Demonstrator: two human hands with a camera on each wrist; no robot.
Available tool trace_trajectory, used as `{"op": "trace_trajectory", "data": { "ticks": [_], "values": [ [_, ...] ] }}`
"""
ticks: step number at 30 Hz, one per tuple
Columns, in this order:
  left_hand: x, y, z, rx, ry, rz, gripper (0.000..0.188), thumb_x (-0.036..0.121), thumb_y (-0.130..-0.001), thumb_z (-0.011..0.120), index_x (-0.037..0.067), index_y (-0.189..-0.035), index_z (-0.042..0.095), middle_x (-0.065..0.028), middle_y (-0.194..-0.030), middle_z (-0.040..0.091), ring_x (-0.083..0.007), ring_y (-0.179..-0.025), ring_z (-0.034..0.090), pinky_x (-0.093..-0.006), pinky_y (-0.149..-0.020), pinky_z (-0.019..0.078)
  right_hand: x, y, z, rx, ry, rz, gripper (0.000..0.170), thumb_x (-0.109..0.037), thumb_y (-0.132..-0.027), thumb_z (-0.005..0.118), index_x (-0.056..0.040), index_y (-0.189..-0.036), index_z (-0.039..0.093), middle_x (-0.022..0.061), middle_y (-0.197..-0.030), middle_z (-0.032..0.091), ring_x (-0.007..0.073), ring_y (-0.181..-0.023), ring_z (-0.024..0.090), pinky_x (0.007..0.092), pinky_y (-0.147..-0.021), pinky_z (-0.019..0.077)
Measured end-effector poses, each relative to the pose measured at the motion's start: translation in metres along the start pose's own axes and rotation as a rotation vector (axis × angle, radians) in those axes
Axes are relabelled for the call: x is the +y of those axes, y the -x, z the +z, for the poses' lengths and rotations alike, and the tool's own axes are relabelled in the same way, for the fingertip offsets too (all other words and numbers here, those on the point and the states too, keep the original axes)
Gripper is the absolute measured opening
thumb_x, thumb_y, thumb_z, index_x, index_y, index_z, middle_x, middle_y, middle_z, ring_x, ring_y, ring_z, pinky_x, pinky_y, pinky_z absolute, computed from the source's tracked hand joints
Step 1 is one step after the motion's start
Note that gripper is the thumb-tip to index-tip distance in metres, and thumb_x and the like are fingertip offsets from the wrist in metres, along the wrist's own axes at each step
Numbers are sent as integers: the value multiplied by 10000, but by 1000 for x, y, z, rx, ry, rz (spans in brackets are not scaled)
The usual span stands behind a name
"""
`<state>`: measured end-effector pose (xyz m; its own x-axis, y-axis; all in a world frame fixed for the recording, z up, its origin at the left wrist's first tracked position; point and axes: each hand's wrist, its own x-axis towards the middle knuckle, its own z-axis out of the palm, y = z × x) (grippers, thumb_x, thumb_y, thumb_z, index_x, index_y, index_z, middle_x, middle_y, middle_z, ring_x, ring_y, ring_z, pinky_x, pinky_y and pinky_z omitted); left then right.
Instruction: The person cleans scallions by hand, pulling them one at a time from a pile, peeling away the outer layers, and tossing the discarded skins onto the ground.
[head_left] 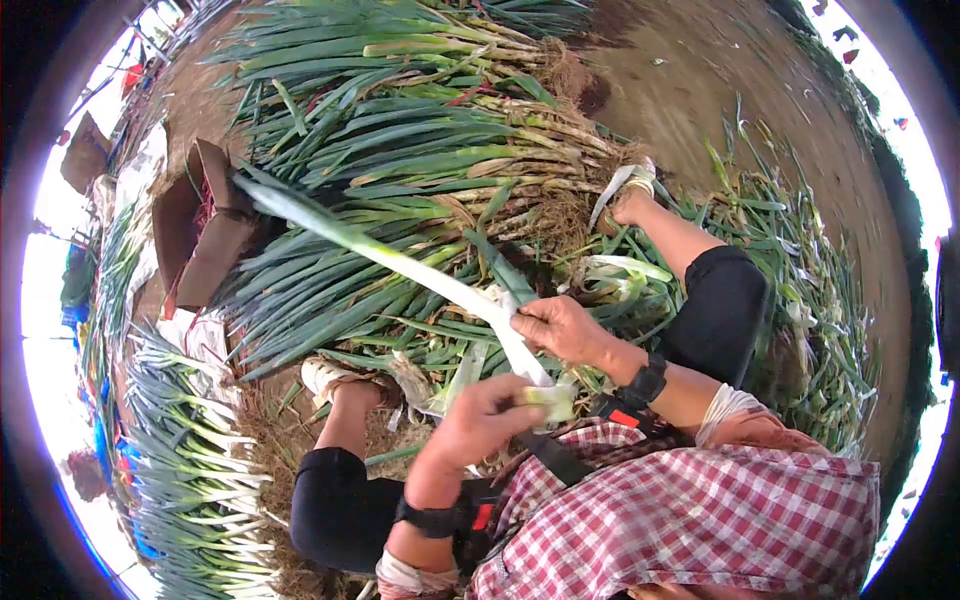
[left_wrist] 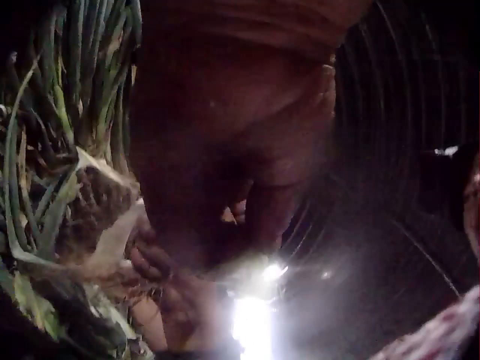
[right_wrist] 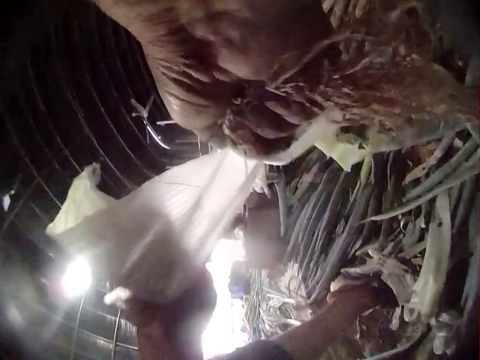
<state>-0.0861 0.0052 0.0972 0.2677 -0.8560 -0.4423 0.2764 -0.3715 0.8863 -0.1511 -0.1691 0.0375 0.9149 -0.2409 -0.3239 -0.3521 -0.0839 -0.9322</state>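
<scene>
A long leek (head_left: 400,262), white at its lower part and green at the tip, slants from the upper left to the right hand (head_left: 565,330), which grips its white end. The left hand (head_left: 480,422) pinches a pale outer leaf (head_left: 548,398) beside it. In the right wrist view a white sheath (right_wrist: 172,217) stretches between the right hand (right_wrist: 232,67), whose fingers are curled near brown roots (right_wrist: 405,94), and the left hand (right_wrist: 172,319). The left wrist view is dark; the left hand (left_wrist: 232,127) bends its fingers over something pale and partly hidden.
Rows of green leeks (head_left: 400,140) lie beyond the hands, roots to the right. Cleaned leeks (head_left: 200,490) are lined up at the lower left. A cardboard box (head_left: 215,250) stands at the left; leaf scraps (head_left: 800,300) cover the right side. Both bent legs flank the hands.
</scene>
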Motion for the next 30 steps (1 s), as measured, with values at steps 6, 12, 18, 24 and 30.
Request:
{"op": "trace_trajectory", "data": {
  "ticks": [6,12,18,24,30],
  "values": [
    [-41,-31,-62,773,714,28,436,389,-837,488,6,-1041,444,-118,-976,507,-211,-901,502,-318,-784,408,-17,2,37,153,252,-296,249,-269,-780,545,-21,-795,537,185,-637,533,362,-593,529,402,-508,413],
    [-60,-73,-79,963,1195,-72,297,359,-842,484,66,-815,448,-40,-650,449,-160,-537,439,-295,-466,386,-16,7,64,23,550,-260,206,-231,-805,515,-35,-868,501,181,-770,537,354,-716,533,423,-597,417],
    [-60,-74,-78,824,1132,92,307,385,-844,470,78,-845,457,-14,-634,426,-126,-517,404,-251,-447,347,20,-72,77,-24,13,-245,377,-379,-863,392,-18,-857,503,67,-788,501,194,-804,486,325,-706,401],
    [-66,-68,-105,806,1251,220,315,391,-861,427,92,-954,461,-8,-643,398,-102,-502,372,-226,-429,328,1,-28,78,-377,-30,-147,480,-432,-897,271,-46,-1058,508,65,-953,552,132,-808,486,278,-771,383],
    [-69,-95,-93,878,1292,168,268,372,-867,415,105,-889,415,-16,-630,377,-110,-452,348,-237,-391,314,-20,29,42,-328,-115,278,437,-372,-903,310,-14,-1081,486,149,-962,563,205,-832,502,315,-785,384]
  ]
}}
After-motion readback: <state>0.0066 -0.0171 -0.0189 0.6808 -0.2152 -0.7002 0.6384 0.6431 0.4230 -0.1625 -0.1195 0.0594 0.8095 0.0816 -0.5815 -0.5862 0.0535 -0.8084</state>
